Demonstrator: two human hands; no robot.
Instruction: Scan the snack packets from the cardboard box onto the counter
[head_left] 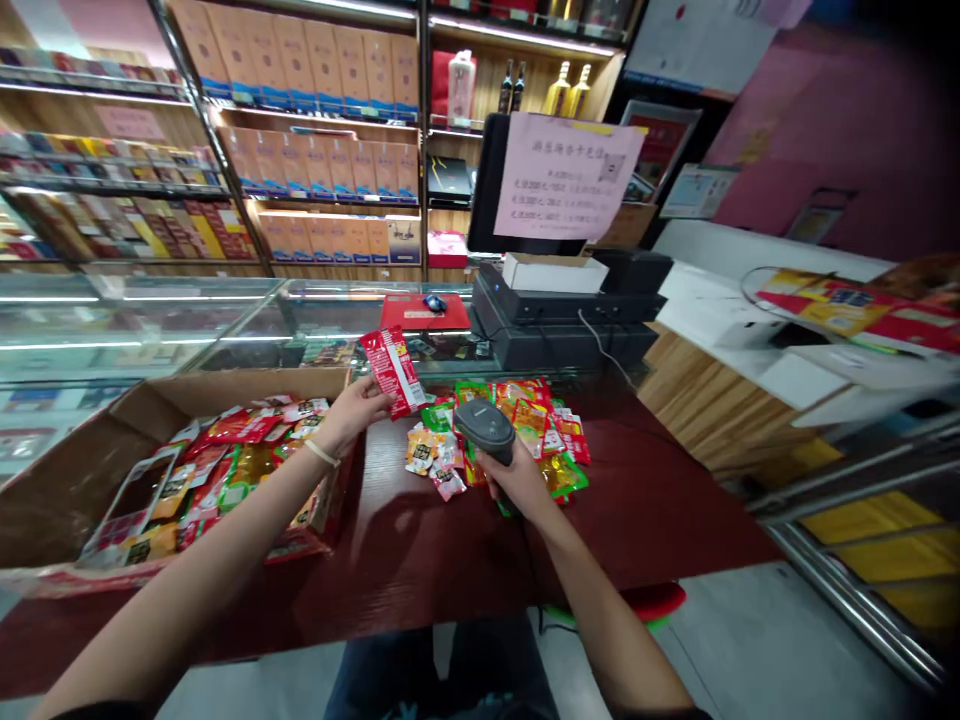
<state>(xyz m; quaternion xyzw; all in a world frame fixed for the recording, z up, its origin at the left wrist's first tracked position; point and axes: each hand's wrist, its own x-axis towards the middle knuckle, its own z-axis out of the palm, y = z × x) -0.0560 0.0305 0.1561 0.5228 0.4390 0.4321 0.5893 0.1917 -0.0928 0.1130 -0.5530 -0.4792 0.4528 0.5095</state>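
Observation:
Between the fingers of my left hand [356, 410] is a red snack packet [392, 370], tilted, with a white strip on the side facing me. My right hand [517, 480] grips a dark grey barcode scanner [484, 425], its head pointing toward the packet. Under and behind the scanner lies a pile of red, green and yellow snack packets [529, 420]. Small orange and white sachets [424, 450] sit at the pile's left edge. Below my left forearm, an open cardboard box [71, 480] holds many mixed packets, with a white-framed item [139, 495] among them.
A dark red table [420, 560] carries the box and pile. Behind it stand a glass counter [247, 320], a red box [424, 312], and a black cash register [570, 340] with a paper sign [566, 175]. Boxed goods [322, 165] fill the back shelves. A metal rack [855, 590] is at right.

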